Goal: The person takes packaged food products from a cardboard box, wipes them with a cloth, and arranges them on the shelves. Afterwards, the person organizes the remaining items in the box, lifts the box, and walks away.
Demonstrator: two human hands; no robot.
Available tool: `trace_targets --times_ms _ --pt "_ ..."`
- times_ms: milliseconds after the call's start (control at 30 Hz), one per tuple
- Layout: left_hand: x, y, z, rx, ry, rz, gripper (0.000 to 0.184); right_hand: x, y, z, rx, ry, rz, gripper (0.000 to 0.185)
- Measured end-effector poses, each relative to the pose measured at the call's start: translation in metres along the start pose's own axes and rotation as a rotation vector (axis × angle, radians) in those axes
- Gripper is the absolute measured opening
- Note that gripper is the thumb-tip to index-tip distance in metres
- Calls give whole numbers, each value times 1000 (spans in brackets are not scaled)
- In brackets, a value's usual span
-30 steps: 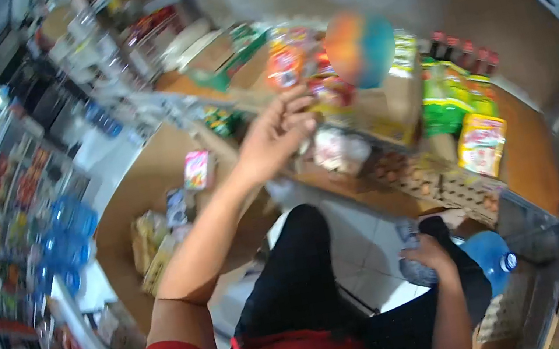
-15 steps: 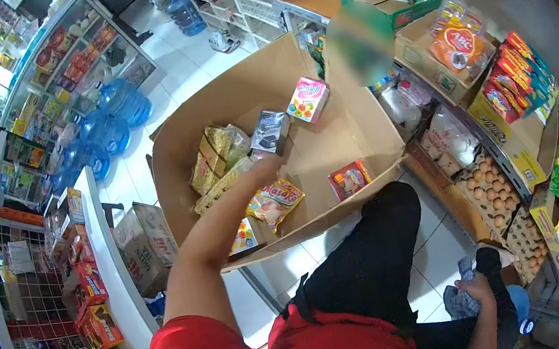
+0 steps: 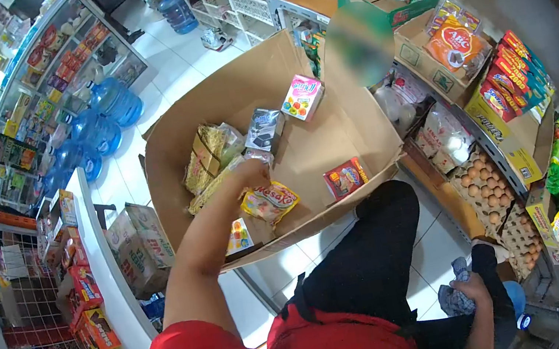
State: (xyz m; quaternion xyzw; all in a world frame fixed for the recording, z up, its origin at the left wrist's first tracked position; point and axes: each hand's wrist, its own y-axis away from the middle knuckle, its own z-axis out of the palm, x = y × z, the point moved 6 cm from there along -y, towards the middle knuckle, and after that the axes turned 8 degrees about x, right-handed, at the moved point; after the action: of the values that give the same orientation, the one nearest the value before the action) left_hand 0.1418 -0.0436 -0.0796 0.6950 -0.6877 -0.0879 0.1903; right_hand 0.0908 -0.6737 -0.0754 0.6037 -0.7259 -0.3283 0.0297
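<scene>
My left hand (image 3: 252, 174) reaches down into a large cardboard box (image 3: 189, 108), fingers curled beside a clear plastic wrapper and just above a yellow Masako packet (image 3: 270, 202). What lies inside its fingers is hidden. Yellowish noodle packs (image 3: 205, 161) are left of the hand. Beyond it are a black-and-grey box (image 3: 265, 130) and a pink-and-white box (image 3: 302, 97). A red packet (image 3: 346, 178) rests near the box's front right, and a small white carton (image 3: 239, 235) at the front left. Low on the right, my right hand (image 3: 473, 287) is closed around a crumpled grey cloth (image 3: 457, 296).
Egg trays (image 3: 487, 186) and open cartons of packets line the wooden shelf on my right. A white-edged rack (image 3: 103, 258) with snacks stands at left, beside a closed carton (image 3: 139, 240). Blue water jugs (image 3: 116, 102) stand on the tiled floor beyond the box.
My left hand has drawn back slightly toward me and left, away from the black-and-grey box to the Masako packet's top. My right hand still holds the cloth. The view has shifted slightly.
</scene>
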Motion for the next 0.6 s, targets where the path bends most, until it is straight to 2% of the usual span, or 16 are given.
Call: trace_targets --times_ms 33,67,100,133,167,233,267,333,367,400,467,500,567,600 --pt "3 6 -8 -35 205 110 30 1 -1 -1 33 0 -21 44" --pt "2 16 -18 -30 196 118 30 2 -1 -1 67 0 -43 44" --pt "4 28 -33 21 319 92 30 7 -6 0 78 -10 -41 44" --pt "8 38 -47 71 441 68 30 11 -10 4 4 -49 -43 44" --pt "21 49 -61 78 430 80 30 15 -12 8 -69 -88 -46 44" --pt "41 72 -102 370 949 102 25 7 -6 2 -65 -214 -15 42" --pt "50 76 -108 374 940 121 25 1 -3 -1 -73 -328 12 40" --pt "53 83 -126 553 1400 18 22 -7 -2 -11 -8 -442 -58 37" --pt "75 88 -141 501 1652 76 23 -13 0 -19 43 -539 -126 34" --pt "95 91 -155 491 1644 105 23 -24 6 -29 66 -555 -122 34" --pt "134 94 -178 479 1965 241 25 -49 21 -60 233 -735 -159 30" --pt "152 96 -184 520 2023 233 27 -54 27 -72 266 -750 -145 30" --pt "197 93 -189 445 2064 224 28 -68 42 -95 289 -933 -177 34" --pt "218 89 -186 403 2108 181 29 -91 64 -116 430 -1060 -309 32"
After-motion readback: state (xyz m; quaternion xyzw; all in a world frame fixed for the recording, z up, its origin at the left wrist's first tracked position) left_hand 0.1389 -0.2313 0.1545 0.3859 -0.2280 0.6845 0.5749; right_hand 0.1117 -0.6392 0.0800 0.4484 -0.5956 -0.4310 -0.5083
